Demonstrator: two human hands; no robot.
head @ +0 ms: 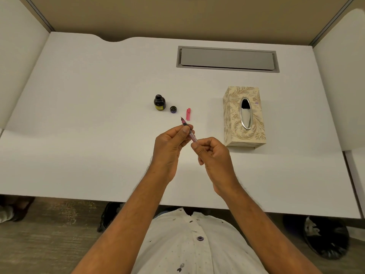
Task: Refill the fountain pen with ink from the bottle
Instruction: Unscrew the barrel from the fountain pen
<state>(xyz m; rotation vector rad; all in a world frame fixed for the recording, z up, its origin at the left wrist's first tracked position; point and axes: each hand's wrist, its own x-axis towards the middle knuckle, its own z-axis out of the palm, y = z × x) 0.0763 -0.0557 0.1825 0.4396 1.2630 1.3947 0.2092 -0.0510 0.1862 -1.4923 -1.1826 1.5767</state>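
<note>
Above the table (98, 115), short of the open ink bottle (159, 102), my left hand (170, 144) pinched the fountain pen (187, 130) near its nib while my right hand (212, 155) closed on the thin, light, likely fragile clear converter end.

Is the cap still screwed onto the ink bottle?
No. The ink bottle stands open on the desk, and its cap lies apart beside it, to its right.
</note>
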